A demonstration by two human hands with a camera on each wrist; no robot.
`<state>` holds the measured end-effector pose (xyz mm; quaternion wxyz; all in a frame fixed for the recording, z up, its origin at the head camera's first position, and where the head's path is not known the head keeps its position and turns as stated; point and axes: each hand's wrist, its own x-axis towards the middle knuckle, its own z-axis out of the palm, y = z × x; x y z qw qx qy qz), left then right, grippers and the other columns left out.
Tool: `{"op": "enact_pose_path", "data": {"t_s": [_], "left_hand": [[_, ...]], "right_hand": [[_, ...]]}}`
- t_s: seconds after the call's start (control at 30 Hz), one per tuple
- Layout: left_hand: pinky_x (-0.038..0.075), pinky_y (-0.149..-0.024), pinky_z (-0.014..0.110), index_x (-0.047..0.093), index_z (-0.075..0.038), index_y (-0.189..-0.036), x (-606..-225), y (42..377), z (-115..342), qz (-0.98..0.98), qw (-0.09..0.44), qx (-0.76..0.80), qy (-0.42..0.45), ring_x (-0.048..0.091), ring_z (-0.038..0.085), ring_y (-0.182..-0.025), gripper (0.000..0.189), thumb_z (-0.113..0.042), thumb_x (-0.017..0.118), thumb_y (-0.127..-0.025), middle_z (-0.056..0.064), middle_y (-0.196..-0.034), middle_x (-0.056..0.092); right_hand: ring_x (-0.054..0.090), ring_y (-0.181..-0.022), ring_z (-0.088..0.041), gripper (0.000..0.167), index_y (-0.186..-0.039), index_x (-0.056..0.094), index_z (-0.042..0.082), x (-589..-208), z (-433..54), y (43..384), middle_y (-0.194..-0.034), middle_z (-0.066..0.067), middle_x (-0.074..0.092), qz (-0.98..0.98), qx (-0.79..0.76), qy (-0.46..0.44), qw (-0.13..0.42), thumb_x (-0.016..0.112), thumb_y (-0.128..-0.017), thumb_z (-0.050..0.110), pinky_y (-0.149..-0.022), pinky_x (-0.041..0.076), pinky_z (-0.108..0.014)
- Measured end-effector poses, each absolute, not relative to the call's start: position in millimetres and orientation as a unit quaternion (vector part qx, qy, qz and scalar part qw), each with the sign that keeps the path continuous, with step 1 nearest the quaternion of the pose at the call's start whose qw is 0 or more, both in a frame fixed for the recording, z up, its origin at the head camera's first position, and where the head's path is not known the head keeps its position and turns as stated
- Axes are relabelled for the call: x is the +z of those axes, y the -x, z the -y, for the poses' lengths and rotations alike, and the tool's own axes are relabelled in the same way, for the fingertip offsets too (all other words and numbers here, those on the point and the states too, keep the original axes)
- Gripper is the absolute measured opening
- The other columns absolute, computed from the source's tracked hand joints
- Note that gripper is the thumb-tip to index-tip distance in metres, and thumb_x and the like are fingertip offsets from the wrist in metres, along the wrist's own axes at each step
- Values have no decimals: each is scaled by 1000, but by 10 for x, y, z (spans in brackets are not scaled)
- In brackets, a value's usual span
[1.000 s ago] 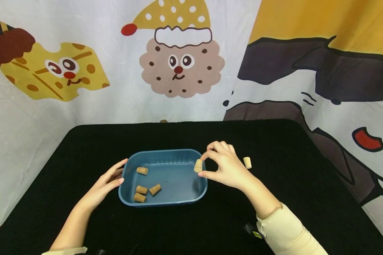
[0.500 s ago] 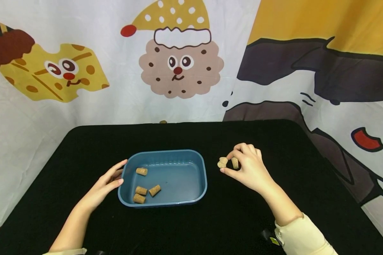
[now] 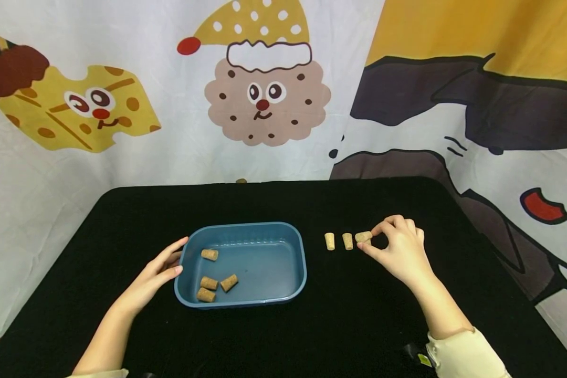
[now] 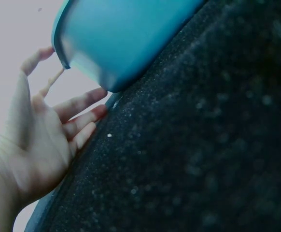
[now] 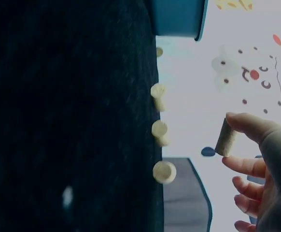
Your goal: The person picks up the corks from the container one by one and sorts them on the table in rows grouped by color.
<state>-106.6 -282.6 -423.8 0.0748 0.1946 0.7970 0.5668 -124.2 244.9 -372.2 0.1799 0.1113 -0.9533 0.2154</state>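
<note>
My right hand (image 3: 399, 252) pinches a cork (image 3: 363, 237) between thumb and index finger, right of the blue tray (image 3: 240, 303). In the right wrist view that pinched cork (image 5: 226, 137) is raised above the table. Three corks stand in a row there: a left one (image 3: 329, 241), a middle one (image 3: 347, 241) and a third cork (image 5: 164, 172), mostly covered by the held cork in the head view. My left hand (image 3: 153, 273) touches the tray's left end with fingers spread and fairly straight. Several corks (image 3: 210, 254) lie on their sides in the tray's left part.
A black cloth (image 3: 264, 341) covers the table. Behind it hangs a white curtain (image 3: 170, 163) with cartoon prints. The table's far edge runs a short way behind the tray and the cork row.
My right hand has carried the cork rightward, from the tray's right rim past the left and middle corks to above the third. The left hand and tray have stayed put.
</note>
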Motion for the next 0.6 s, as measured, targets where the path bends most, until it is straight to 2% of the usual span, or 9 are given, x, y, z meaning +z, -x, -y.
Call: {"op": "enact_pose_path", "data": {"t_s": [0.33, 0.6], "left_hand": [[47, -86, 31, 19, -13, -154, -4238, 1060, 2833, -794, 73, 569, -200, 39, 56, -120, 59, -6, 41, -99, 37, -140, 34], [47, -87, 30, 18, -13, -154, -4234, 1058, 2824, -797, 74, 567, -196, 40, 56, -119, 60, -6, 41, -99, 37, -140, 34]], "right_hand": [[40, -98, -39, 45, -87, 67, 5, -3805, -2648, 1251, -108, -19, 50, 969, 202, -38, 141, 72, -81, 49, -76, 27, -57], [38, -100, -43, 51, -86, 66, 3, -3875, -2756, 1291, -109, -22, 49, 974, 191, -4, 123, 65, -85, 54, -76, 26, -59]]}}
